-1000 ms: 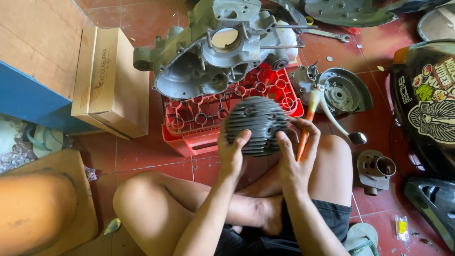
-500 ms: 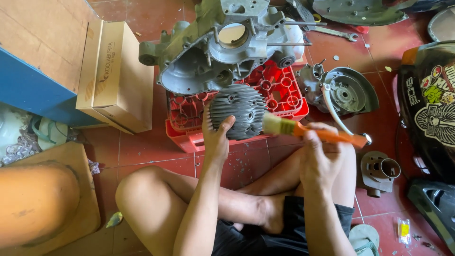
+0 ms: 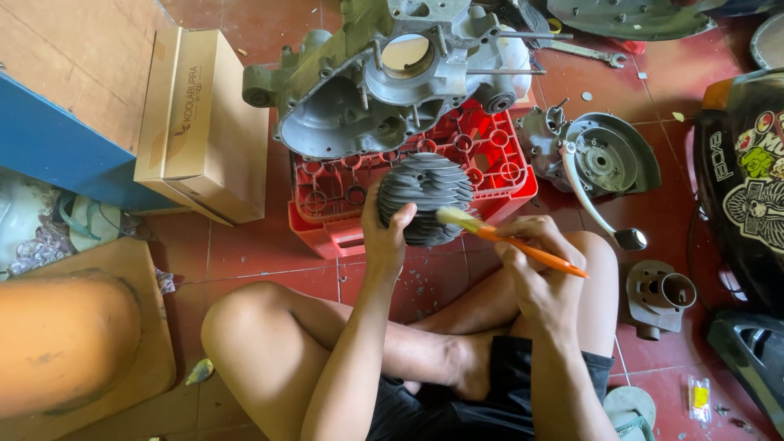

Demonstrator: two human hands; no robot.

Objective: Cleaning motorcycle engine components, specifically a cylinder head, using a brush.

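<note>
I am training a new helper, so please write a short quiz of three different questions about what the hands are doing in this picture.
1. True or false: the right hand holds a paintbrush with an orange handle.
2. What does the left hand grip? A) the cardboard box B) the finned grey cylinder C) the kick lever
3. Fill in: the engine case rests on a red plastic ____.

Key:
1. True; its bristles touch the finned grey cylinder.
2. B; the cardboard box and the kick lever lie untouched.
3. Crate.
</note>
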